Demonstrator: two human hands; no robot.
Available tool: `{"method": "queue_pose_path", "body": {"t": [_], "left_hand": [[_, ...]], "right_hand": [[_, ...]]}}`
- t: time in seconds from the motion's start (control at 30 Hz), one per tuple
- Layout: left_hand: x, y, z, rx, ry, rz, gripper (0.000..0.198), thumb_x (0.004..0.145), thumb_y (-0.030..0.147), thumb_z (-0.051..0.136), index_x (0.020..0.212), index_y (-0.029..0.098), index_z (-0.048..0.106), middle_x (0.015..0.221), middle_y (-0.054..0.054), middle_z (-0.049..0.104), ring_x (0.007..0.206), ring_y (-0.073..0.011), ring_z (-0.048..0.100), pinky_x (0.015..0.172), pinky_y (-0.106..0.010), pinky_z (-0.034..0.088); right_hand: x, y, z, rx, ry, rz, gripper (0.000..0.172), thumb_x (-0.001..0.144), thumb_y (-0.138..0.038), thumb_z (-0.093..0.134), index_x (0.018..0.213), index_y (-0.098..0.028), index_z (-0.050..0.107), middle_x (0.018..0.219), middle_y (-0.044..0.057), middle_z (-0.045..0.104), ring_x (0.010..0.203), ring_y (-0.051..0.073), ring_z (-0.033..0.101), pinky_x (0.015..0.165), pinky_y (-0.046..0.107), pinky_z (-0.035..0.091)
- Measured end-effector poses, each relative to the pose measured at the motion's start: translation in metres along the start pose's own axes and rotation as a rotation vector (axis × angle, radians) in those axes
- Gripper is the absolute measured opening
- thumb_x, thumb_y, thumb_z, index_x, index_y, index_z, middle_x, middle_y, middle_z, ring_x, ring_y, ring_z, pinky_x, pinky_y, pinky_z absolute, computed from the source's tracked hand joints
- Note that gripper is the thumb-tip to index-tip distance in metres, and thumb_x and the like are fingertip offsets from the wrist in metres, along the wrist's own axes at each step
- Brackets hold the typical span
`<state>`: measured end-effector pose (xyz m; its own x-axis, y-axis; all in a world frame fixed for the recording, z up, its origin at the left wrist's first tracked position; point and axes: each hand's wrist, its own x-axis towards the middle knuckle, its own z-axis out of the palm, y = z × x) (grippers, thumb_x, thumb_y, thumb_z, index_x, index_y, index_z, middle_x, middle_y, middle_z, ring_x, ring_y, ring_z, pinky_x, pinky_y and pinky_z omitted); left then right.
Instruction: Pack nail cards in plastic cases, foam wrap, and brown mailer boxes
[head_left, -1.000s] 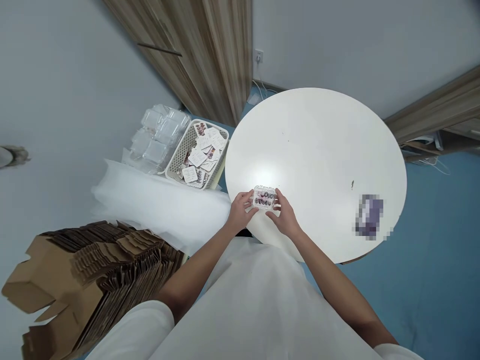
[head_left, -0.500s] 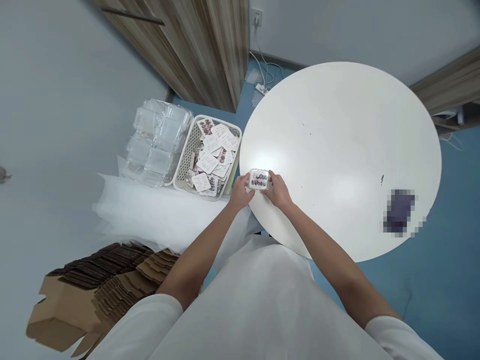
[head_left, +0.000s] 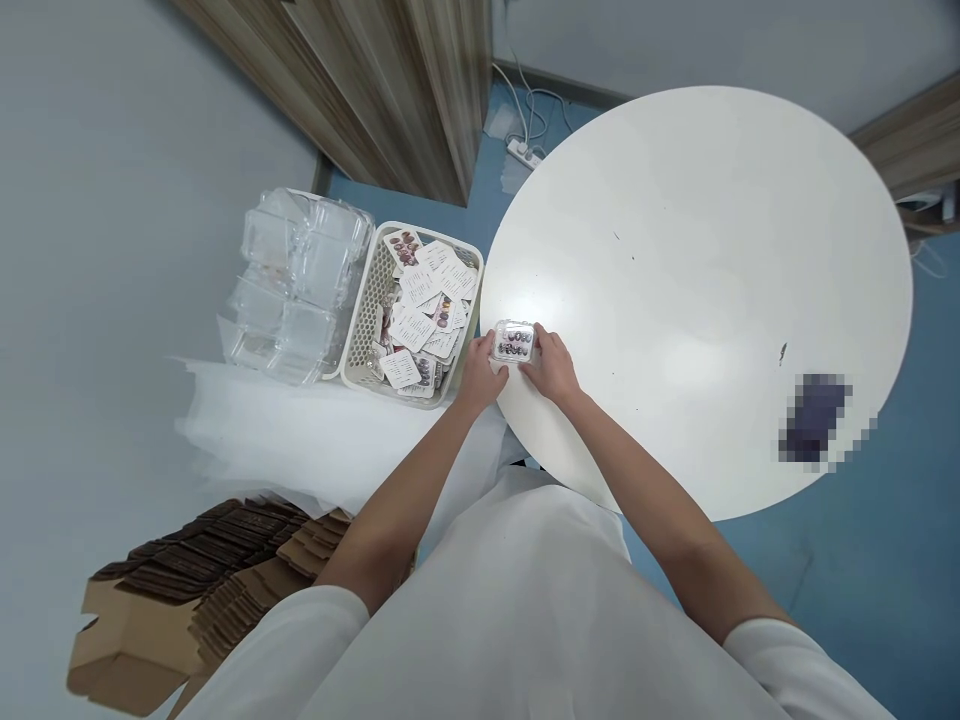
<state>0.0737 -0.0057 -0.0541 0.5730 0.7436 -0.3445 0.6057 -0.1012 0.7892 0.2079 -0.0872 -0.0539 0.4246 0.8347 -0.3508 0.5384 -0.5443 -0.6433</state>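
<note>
A small clear plastic box point(head_left: 514, 342) is at the near left edge of the white table, showing two rows of dark, glossy oval pieces that look like false nails. My left hand point(head_left: 481, 374) grips its left side, the thumb at the lower corner. On the opposite side, my right hand point(head_left: 552, 366) holds the box with its fingers at the right edge and the thumb below. Whether the box rests on the tabletop or is slightly raised I cannot tell. To the left of my left hand stands a white perforated basket point(head_left: 360, 345) with printed cards point(head_left: 418, 287) and small packs.
The round white table point(head_left: 697, 240) bears a pixelated dark object point(head_left: 816, 418) at right. Clear plastic containers point(head_left: 300, 270) are piled beside the basket. White sheeting point(head_left: 300, 425) and folded cardboard boxes point(head_left: 150, 620) lie at lower left. A power strip point(head_left: 523, 153) is on the floor.
My view has shifted slightly, so the table appears higher and farther right. Both hands remain on the box, whose dark pieces show a little more clearly.
</note>
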Motion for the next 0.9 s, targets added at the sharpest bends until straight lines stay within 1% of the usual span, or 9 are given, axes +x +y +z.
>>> {"method": "queue_pose_path", "body": {"t": [0.17,0.37,0.57,0.7,0.8,0.9], "left_hand": [[0.0,0.0,0.0006,0.015,-0.001,0.009,0.07,0.068,0.014,0.056,0.133,0.02,0.031,0.117,-0.01,0.04,0.103,-0.0219,0.047,0.089,-0.037,0.042],[-0.0009,-0.0006,0.0024,0.017,-0.001,0.018,0.071,0.068,0.013,0.055,0.134,0.018,0.028,0.118,-0.011,0.04,0.107,-0.0233,0.046,0.092,-0.039,0.041],[-0.0026,-0.001,0.0051,0.033,0.008,0.03,0.073,0.068,0.013,0.056,0.134,0.018,0.025,0.125,-0.013,0.036,0.119,-0.0275,0.037,0.096,-0.043,0.037],[-0.0037,-0.0009,0.0058,0.025,0.011,0.04,0.074,0.068,0.013,0.056,0.134,0.019,0.024,0.127,-0.013,0.035,0.121,-0.0274,0.035,0.097,-0.043,0.036],[-0.005,-0.0024,0.0068,0.014,0.026,0.052,0.076,0.067,0.012,0.056,0.135,0.018,0.022,0.129,-0.014,0.033,0.121,-0.0275,0.035,0.097,-0.043,0.035],[-0.0077,-0.0043,0.0091,0.002,0.048,0.055,0.079,0.067,0.013,0.057,0.136,0.018,0.019,0.133,-0.015,0.028,0.124,-0.0282,0.032,0.099,-0.044,0.034]], "right_hand": [[0.0018,-0.0031,0.001,-0.034,0.007,0.016,0.075,0.069,-0.023,0.059,0.134,-0.022,0.022,0.102,0.009,0.048,0.093,0.026,0.048,0.08,0.041,0.042],[0.0005,-0.0055,0.0016,-0.068,0.006,0.026,0.077,0.069,-0.023,0.058,0.135,-0.018,0.019,0.105,0.011,0.047,0.096,0.027,0.046,0.082,0.043,0.041],[-0.0004,-0.0044,0.0036,-0.065,0.025,0.007,0.078,0.069,-0.022,0.058,0.136,-0.019,0.017,0.103,0.011,0.047,0.094,0.028,0.046,0.08,0.043,0.041],[0.0,-0.003,0.005,-0.067,0.031,0.01,0.08,0.069,-0.022,0.058,0.136,-0.018,0.016,0.103,0.012,0.047,0.095,0.028,0.046,0.081,0.044,0.041],[-0.0007,-0.0009,0.0066,-0.043,0.044,0.002,0.085,0.069,-0.023,0.059,0.138,-0.018,0.01,0.105,0.012,0.046,0.097,0.029,0.045,0.083,0.045,0.041],[-0.0045,0.0024,0.0077,0.015,0.054,-0.02,0.092,0.067,-0.024,0.06,0.139,-0.019,0.003,0.108,0.011,0.044,0.101,0.029,0.043,0.085,0.045,0.04]]}}
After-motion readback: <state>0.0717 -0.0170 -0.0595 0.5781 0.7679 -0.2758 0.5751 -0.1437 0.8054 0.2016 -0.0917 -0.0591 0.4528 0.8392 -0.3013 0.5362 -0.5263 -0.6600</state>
